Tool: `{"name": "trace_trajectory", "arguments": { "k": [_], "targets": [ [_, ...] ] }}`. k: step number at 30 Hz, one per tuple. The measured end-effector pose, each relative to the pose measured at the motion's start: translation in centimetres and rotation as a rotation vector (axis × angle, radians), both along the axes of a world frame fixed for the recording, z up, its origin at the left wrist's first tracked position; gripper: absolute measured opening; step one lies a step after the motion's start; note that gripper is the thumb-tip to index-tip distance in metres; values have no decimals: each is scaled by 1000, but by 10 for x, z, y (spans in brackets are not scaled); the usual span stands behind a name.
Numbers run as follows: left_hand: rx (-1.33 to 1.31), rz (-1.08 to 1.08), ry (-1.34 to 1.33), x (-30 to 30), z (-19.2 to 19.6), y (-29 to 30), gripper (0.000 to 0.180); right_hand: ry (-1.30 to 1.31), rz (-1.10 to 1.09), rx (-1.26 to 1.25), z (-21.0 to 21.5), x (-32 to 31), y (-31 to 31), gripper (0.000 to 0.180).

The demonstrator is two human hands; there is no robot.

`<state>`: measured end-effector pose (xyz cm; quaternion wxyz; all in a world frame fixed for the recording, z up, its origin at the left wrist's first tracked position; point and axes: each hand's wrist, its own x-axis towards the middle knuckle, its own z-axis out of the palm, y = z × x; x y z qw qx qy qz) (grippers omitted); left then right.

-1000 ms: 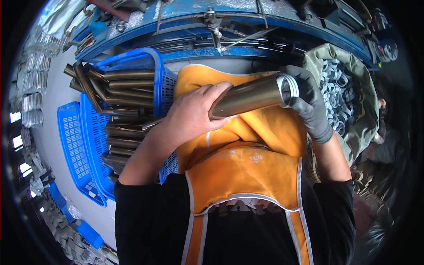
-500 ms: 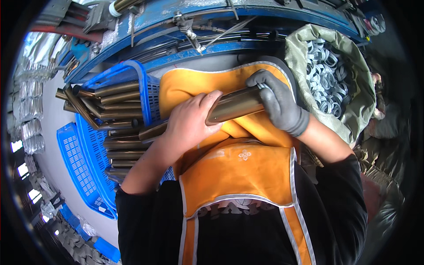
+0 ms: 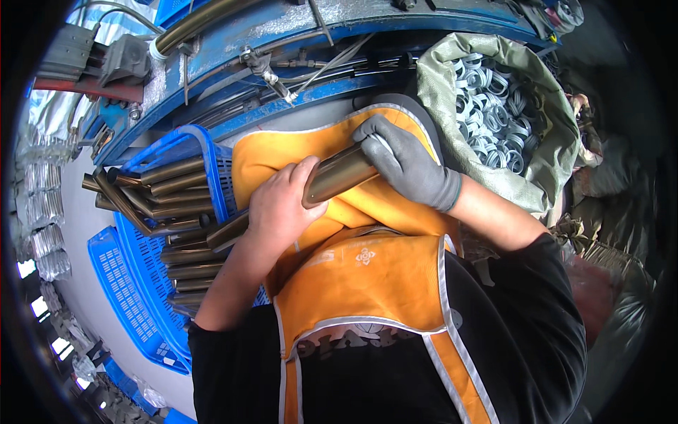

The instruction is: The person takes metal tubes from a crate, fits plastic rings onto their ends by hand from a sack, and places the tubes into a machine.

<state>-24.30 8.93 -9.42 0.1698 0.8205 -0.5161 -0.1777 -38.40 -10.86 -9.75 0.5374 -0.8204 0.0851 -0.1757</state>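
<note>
A bronze-coloured metal tube lies across my lap over an orange apron. My bare left hand grips the tube's near end. My right hand, in a grey glove, is wrapped over the tube's far end, hiding its opening. Both hands hold the same tube in front of my chest.
A blue plastic crate on my left holds several more bronze tubes. Another blue crate lies lower left. A green sack of grey metal rings stands at the right. A blue machine frame runs along the top.
The tube has come down toward my lap. My gloved right hand has slid over its far end, covering the open rim that showed a second ago.
</note>
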Motion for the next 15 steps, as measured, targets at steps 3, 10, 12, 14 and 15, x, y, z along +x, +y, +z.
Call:
{"name": "trace_trajectory", "arguments": {
  "k": [3, 10, 12, 14, 15],
  "targets": [
    [-51, -39, -14, -1, 8, -8, 65, 19, -41, 101, -3, -5, -9, 17],
    [-585, -623, 21, -3, 8, 11, 67, -30, -130, 44, 23, -27, -51, 32],
    [-551, -113, 1066, -6, -6, 11, 68, 48, -161, 421, 39, -29, -43, 33],
    [-622, 114, 1503, 13, -20, 12, 71, 118, -92, 438, 44, -31, -48, 35],
    [-805, 127, 1359, 19, -15, 8, 68, 85, -34, 314, 38, -31, -62, 38]
  ]
}}
